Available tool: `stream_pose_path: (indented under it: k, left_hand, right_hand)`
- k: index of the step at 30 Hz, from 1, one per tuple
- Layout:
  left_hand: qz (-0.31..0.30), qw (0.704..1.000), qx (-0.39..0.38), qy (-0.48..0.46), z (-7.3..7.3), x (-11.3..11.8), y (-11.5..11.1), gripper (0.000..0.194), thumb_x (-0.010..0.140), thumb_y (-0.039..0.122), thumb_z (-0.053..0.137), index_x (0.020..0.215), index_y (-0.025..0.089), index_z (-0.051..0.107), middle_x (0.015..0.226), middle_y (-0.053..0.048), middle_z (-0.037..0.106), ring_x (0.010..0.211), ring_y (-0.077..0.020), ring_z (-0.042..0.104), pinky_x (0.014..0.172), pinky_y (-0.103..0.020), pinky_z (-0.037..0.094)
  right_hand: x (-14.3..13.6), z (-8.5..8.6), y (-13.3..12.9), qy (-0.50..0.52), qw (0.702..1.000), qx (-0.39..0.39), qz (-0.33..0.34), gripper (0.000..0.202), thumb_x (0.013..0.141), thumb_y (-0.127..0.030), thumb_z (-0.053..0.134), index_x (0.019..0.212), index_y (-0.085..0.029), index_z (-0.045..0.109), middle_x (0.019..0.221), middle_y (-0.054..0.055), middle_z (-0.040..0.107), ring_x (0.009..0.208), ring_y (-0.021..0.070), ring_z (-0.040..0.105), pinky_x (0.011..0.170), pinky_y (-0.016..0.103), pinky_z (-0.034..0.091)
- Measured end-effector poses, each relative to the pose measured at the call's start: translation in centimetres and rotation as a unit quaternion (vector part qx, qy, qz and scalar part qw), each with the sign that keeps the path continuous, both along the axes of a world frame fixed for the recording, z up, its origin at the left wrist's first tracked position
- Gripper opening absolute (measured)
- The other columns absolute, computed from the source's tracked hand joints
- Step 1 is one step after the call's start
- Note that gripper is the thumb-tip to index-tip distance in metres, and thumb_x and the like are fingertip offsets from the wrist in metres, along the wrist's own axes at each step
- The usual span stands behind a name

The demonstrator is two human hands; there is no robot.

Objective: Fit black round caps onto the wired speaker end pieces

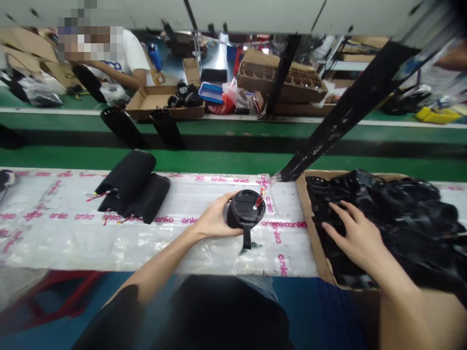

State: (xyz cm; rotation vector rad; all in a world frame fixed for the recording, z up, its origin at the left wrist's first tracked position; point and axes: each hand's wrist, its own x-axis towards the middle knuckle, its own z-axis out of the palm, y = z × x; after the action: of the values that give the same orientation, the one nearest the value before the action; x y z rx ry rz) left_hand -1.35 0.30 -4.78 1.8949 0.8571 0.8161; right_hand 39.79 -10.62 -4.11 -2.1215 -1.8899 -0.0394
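My left hand (218,218) is wrapped round a black cylindrical housing (245,214), held over the plastic-covered table. Its round end faces up, with a short red wire lead (260,198) coming out and a black strap (247,238) hanging at the near side. On the right, my right hand (355,236) is over a cardboard box (310,214) full of shiny black plastic parts (408,223). Its fingers are spread apart, and nothing shows in them. Whether the fingertips touch the parts I cannot tell.
Several black fabric-covered cylinders (133,182) with wire ends lie on the left of the table. A slanted black post (328,121) rises behind the box. Beyond runs a green conveyor (219,158) carrying black tubes (166,129). Across it, a person (131,58) sits by an open carton (146,104).
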Motion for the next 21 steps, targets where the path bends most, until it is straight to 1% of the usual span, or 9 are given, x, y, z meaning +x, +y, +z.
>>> stream_pose_path:
  k: [2, 5, 9, 11, 12, 14, 17, 19, 21]
  left_hand:
    - [0.028, 0.999, 0.017, -0.006, 0.3, 0.6, 2.8, 0.093, 0.063, 0.035, 0.096, 0.146, 0.023, 0.056, 0.139, -0.011, 0.073, 0.129, -0.0360, 0.071, 0.116, -0.050, 0.055]
    - [0.101, 0.994, 0.039, -0.012, 1.6, 1.2, 9.6, 0.088, 0.068, 0.043, 0.093, 0.143, 0.019, 0.053, 0.136, -0.013, 0.073, 0.124, -0.0338, 0.073, 0.110, -0.047, 0.058]
    - [0.198, 0.978, 0.060, 0.013, 3.1, 2.3, 19.9, 0.097, 0.071, 0.036, 0.096, 0.151, 0.016, 0.045, 0.143, -0.017, 0.070, 0.132, -0.0330, 0.068, 0.116, -0.047, 0.053]
    - [0.224, 0.972, 0.056, 0.047, 3.3, 2.8, 23.5, 0.085, 0.078, 0.034, 0.094, 0.149, 0.015, 0.050, 0.144, -0.018, 0.069, 0.132, -0.0331, 0.067, 0.118, -0.051, 0.051]
    - [0.232, 0.969, 0.050, 0.067, 3.3, 2.9, 24.7, 0.076, 0.084, 0.035, 0.091, 0.147, 0.015, 0.053, 0.145, -0.017, 0.068, 0.132, -0.0332, 0.066, 0.117, -0.053, 0.051]
    - [0.240, 0.964, 0.037, 0.110, 3.5, 3.0, 26.2, 0.058, 0.095, 0.038, 0.082, 0.144, 0.016, 0.059, 0.147, -0.016, 0.066, 0.132, -0.0331, 0.065, 0.116, -0.058, 0.051]
    - [0.230, 0.957, 0.022, 0.176, 4.5, 1.9, 26.4, 0.047, 0.102, 0.042, 0.074, 0.141, 0.017, 0.064, 0.146, -0.014, 0.066, 0.132, -0.0325, 0.066, 0.115, -0.060, 0.053]
    - [0.211, 0.952, 0.019, 0.220, 6.2, 0.2, 25.0, 0.051, 0.098, 0.044, 0.078, 0.139, 0.016, 0.066, 0.143, -0.015, 0.069, 0.129, -0.0325, 0.068, 0.115, -0.058, 0.053]
    - [0.194, 0.945, 0.025, 0.261, 8.5, -2.7, 22.2, 0.060, 0.088, 0.047, 0.087, 0.136, 0.015, 0.069, 0.138, -0.017, 0.073, 0.127, -0.0345, 0.070, 0.115, -0.054, 0.053]
  right_hand:
    - [1.6, -1.6, -0.2, -0.030, 0.999, -0.008, 0.029, 0.063, 0.105, -0.056, 0.044, 0.145, -0.013, 0.067, 0.161, 0.026, 0.054, 0.136, 0.0503, 0.064, 0.104, 0.073, 0.055]
    - [2.1, -3.0, -0.5, -0.032, 0.997, 0.024, 0.062, 0.059, 0.107, -0.054, 0.042, 0.143, -0.015, 0.069, 0.162, 0.024, 0.054, 0.134, 0.0471, 0.067, 0.104, 0.067, 0.058]
    - [1.7, -2.8, -0.7, -0.019, 0.995, 0.081, 0.063, 0.054, 0.106, -0.054, 0.046, 0.134, -0.016, 0.072, 0.153, 0.022, 0.062, 0.129, 0.0425, 0.069, 0.106, 0.060, 0.059]
    - [1.5, -2.4, -1.0, -0.048, 0.993, 0.097, 0.035, 0.056, 0.105, -0.056, 0.045, 0.131, -0.016, 0.074, 0.145, 0.022, 0.066, 0.123, 0.0432, 0.070, 0.105, 0.062, 0.058]
    - [1.4, -2.2, -1.2, -0.063, 0.993, 0.103, 0.016, 0.057, 0.103, -0.058, 0.045, 0.128, -0.016, 0.075, 0.140, 0.022, 0.068, 0.118, 0.0439, 0.070, 0.103, 0.064, 0.058]
    - [1.3, -2.0, -1.6, -0.079, 0.991, 0.107, -0.020, 0.059, 0.101, -0.063, 0.046, 0.118, -0.016, 0.078, 0.129, 0.022, 0.069, 0.110, 0.0446, 0.070, 0.099, 0.066, 0.058]
    - [1.3, -2.2, -2.2, -0.066, 0.992, 0.106, -0.033, 0.059, 0.099, -0.067, 0.046, 0.103, -0.017, 0.077, 0.119, 0.023, 0.069, 0.108, 0.0455, 0.069, 0.096, 0.066, 0.059]
    - [1.5, -2.5, -2.3, -0.061, 0.992, 0.103, -0.031, 0.057, 0.099, -0.065, 0.045, 0.101, -0.017, 0.076, 0.119, 0.023, 0.068, 0.108, 0.0465, 0.070, 0.094, 0.066, 0.060]
    - [1.9, -3.0, -2.3, -0.057, 0.993, 0.099, -0.025, 0.054, 0.099, -0.062, 0.045, 0.102, -0.017, 0.075, 0.121, 0.023, 0.068, 0.107, 0.0470, 0.070, 0.093, 0.067, 0.060]
